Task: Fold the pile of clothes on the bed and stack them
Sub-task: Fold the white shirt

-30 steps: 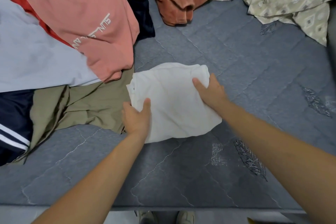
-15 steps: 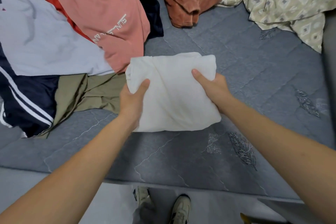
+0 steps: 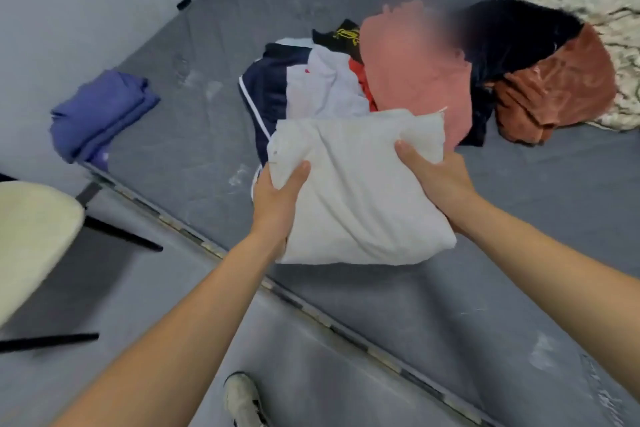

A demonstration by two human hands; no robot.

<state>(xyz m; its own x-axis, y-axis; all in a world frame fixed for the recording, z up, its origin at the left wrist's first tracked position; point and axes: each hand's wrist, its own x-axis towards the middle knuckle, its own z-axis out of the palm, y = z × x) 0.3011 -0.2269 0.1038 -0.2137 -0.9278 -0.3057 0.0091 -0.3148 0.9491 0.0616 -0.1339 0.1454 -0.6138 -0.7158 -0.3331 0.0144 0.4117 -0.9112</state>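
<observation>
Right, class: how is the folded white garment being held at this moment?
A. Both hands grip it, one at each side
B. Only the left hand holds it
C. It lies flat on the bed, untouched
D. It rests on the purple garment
A: the left hand and right hand each grip a side of the folded white garment.

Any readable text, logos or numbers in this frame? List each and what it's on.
Yellow print on the black garment at the back of the pile: there, but too small and blurred to read.
Small red mark on the white and navy jacket: not legible as text.
Pink top: partly blurred, no lettering visible.
Nothing else carries text.
</observation>
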